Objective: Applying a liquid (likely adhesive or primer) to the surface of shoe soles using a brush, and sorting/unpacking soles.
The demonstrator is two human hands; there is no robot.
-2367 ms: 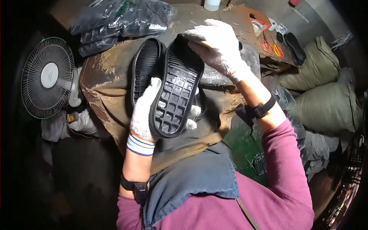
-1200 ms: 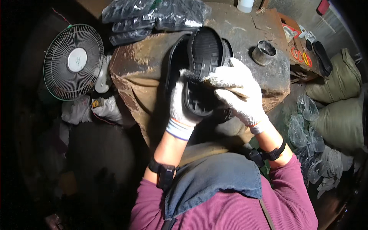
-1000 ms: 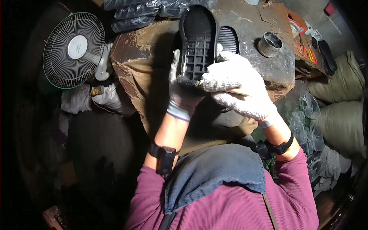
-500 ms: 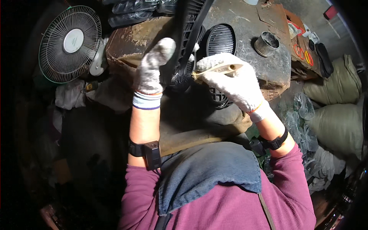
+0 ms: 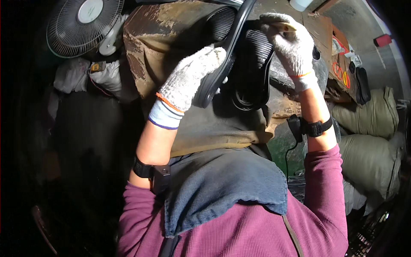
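Observation:
My gloved left hand [image 5: 192, 75] grips a black shoe sole [image 5: 234, 36], turned up on its edge and slanting away to the upper right. My gloved right hand [image 5: 291, 45] is closed round a brush with a pale wooden handle [image 5: 286, 26]; its bristles are hidden. Between my hands lies another black sole [image 5: 258, 49] with ribbed and latticed relief. Farther back, a ribbed black sole [image 5: 221, 23] shows partly behind the held one. A metal cup [image 5: 317, 64] is mostly covered by my right hand and wrist.
The worn workbench [image 5: 150, 17] carries a cloth cover toward me. A fan [image 5: 87, 25] stands at the left. Orange- and yellow-handled scissors [image 5: 342, 73] and dark soles [image 5: 362, 85] lie at the right, near stuffed green sacks [image 5: 368, 113]. A white container [image 5: 301, 4] stands at the back.
My right hand has moved with the brush up and right, from beside the soles to over the metal cup. My left hand has tilted the held sole to the right. The view has shifted.

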